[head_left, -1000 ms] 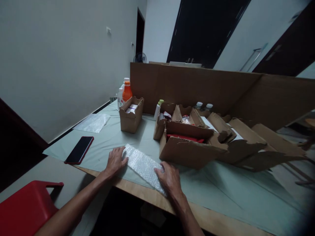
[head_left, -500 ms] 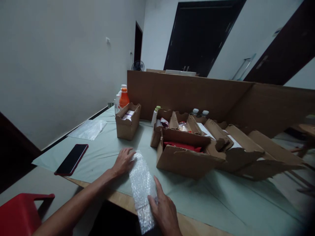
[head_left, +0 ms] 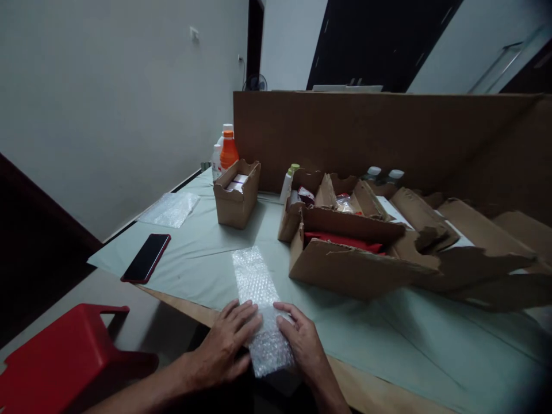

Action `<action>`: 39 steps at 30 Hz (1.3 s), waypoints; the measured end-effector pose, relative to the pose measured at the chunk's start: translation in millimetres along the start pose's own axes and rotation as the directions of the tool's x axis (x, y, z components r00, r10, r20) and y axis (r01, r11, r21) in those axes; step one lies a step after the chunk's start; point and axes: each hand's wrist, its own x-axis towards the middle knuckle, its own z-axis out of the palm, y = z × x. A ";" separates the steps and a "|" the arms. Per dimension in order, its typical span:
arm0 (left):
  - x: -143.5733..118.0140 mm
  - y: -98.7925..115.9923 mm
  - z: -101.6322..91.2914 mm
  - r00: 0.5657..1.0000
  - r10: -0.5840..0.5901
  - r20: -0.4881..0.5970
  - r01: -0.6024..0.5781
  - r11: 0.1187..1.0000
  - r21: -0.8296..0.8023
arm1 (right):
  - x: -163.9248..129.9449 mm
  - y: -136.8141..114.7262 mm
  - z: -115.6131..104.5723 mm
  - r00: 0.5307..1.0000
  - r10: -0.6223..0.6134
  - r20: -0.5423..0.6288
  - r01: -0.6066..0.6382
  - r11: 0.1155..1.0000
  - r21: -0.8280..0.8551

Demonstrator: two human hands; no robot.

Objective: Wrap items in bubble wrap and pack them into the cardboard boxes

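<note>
A narrow folded strip of bubble wrap (head_left: 252,276) lies across the front edge of the table, its lower end reaching past the edge toward me. My left hand (head_left: 224,345) rests on its left side, fingers stretched flat over the plastic. On the right side, my right hand (head_left: 304,342) grips the strip's edge, the thumb on top and the lower fingers partly hidden. A fold crosses the strip between both hands. Whether anything is wrapped inside, I cannot tell.
A phone (head_left: 146,259) and another bubble wrap sheet (head_left: 170,209) lie at left. Beyond stand a small carton (head_left: 235,207), bottles (head_left: 229,152) and several open cardboard bins (head_left: 362,270), one with red contents. A red stool (head_left: 81,345) is at lower left.
My left hand has moved from the strip's far end down to its near part, beside my right hand. The near end now sits higher in view, and the camera has tilted down.
</note>
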 end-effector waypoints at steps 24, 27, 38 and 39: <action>27.9 -9.7 -2.8 0.811 -0.472 -0.345 0.473 0.877 -0.089 | 49.1 19.2 2.3 0.636 -0.610 0.472 0.637 0.071 -0.767; 17.9 -4.9 -9.0 0.892 -0.315 -0.325 0.341 0.940 0.024 | 47.4 14.3 6.7 0.628 -0.615 0.477 0.640 0.060 -0.766; 11.5 10.0 -15.9 0.854 -0.491 -0.171 0.442 0.859 -0.259 | 5.5 -17.6 -4.3 0.727 -0.539 0.425 0.633 0.288 -0.719; 13.4 8.1 -16.1 0.845 -0.508 -0.169 0.463 0.851 -0.247 | 5.2 -15.5 -5.1 0.705 -0.595 0.386 0.625 0.264 -0.735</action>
